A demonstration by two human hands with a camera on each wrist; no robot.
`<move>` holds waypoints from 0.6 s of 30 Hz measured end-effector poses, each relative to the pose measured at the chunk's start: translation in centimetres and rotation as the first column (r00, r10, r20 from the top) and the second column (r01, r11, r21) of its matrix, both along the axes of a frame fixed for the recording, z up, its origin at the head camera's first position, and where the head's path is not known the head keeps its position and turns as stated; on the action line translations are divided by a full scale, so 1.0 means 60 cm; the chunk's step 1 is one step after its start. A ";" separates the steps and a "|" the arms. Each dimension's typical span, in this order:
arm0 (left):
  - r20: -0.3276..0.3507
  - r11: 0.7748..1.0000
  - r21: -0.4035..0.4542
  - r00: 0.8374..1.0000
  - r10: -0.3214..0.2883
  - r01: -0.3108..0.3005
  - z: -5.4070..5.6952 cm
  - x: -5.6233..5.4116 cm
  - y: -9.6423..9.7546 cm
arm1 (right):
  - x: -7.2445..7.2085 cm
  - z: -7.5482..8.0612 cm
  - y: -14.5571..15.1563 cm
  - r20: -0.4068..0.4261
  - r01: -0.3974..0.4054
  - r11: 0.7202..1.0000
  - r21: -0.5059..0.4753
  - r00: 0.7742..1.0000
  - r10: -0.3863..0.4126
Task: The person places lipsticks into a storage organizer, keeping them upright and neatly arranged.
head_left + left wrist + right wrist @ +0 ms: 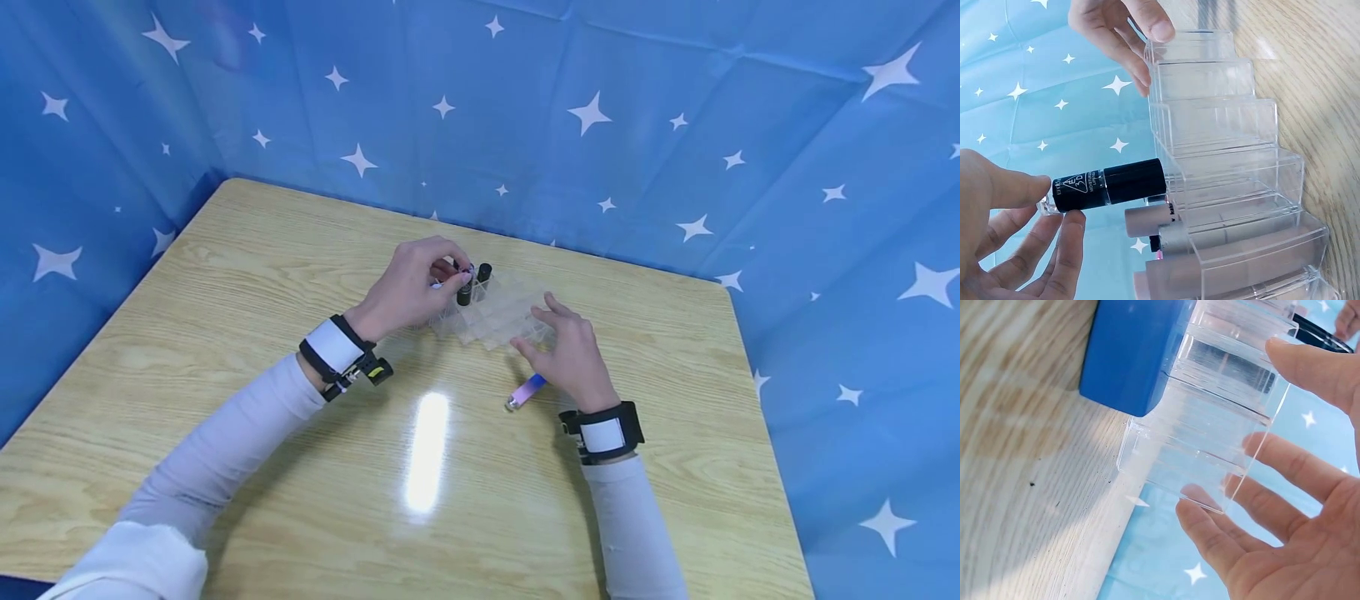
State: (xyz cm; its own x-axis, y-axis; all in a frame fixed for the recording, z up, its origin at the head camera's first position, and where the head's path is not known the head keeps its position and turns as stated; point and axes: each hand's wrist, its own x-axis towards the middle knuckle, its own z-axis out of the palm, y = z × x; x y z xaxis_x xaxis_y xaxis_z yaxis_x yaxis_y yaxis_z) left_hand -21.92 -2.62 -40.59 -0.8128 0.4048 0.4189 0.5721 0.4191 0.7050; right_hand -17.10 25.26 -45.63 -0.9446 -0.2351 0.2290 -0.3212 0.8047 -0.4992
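My left hand [408, 283] pinches the clear end of a black lipstick [1110, 184] between thumb and fingertips. White lettering marks that lipstick, whose other end points at the top openings of a clear stepped lipstick organizer [1222, 119]. Around the organizer's right end, my right hand [566, 354] has its thumb and relaxed fingers spread, the fingertips right at the rim. Another black tube [483, 272] stands in the organizer. Several tubes, among them a dusty-pink lipstick [1147, 220], fill the slots nearest my left hand. Empty slots show toward the right hand.
A square blue-to-purple tube [527, 391] lies on the wooden table [300, 483] just in front of my right hand, partly hidden by it. Behind the table hangs a blue curtain [517, 167] with white stars. Bright glare marks the tabletop nearer me.
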 end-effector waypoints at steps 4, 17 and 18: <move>0.019 1.000 -0.014 1.000 0.009 -0.009 -0.004 -0.002 -0.001 | 0.000 0.001 -0.001 0.001 0.000 1.000 0.005 1.000 0.000; 0.013 0.997 -0.074 1.000 0.025 -0.024 -0.025 -0.004 0.000 | -0.001 0.001 -0.001 -0.003 0.013 1.000 0.018 1.000 -0.013; 0.009 0.996 -0.084 0.999 0.032 -0.031 -0.026 -0.004 0.000 | -0.001 0.001 -0.001 -0.003 0.013 1.000 0.018 1.000 -0.013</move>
State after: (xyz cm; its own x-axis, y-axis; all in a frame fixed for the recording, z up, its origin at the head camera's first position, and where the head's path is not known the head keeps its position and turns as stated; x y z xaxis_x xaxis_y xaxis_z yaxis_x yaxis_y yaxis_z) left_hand -22.13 -2.61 -42.12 -0.8296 0.4124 0.3764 0.5509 0.4945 0.6723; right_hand -17.13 25.23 -45.59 -0.9471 -0.2268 0.2271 -0.3119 0.8178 -0.4837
